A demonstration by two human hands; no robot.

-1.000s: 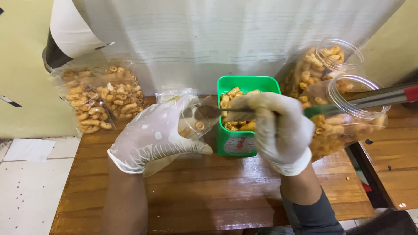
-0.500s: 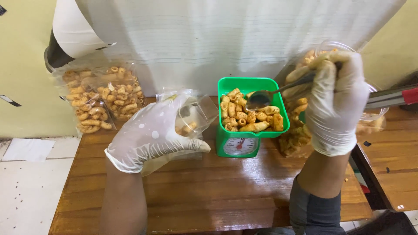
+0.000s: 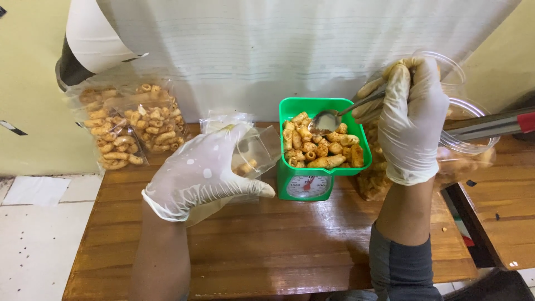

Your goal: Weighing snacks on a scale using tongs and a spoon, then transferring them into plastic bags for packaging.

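A small clear plastic bag (image 3: 252,153) with a few ring-shaped fried snack pieces inside sits left of centre in the frame, its mouth held open by the left hand (image 3: 203,170) in a thin white glove, whose grip is curled around the bag's near side with the thumb stretched out toward the right. Just right of the bag stands a green plastic kitchen scale (image 3: 305,184) with a round dial on its front, and its square green tray (image 3: 352,108) is heaped with the same golden-brown snack pieces (image 3: 320,147). Over the tray's far edge hangs the bowl of a metal spoon (image 3: 329,120), its handle pinched in the grip of the gloved right hand (image 3: 411,122) at the upper right of the frame. Behind and beneath that hand lie clear plastic jars (image 3: 465,142) filled with snacks, tipped on their sides. At the upper left, sealed clear bags of snacks (image 3: 131,125) lean against a pale wall. Everything rests on a brown wooden surface (image 3: 267,239).
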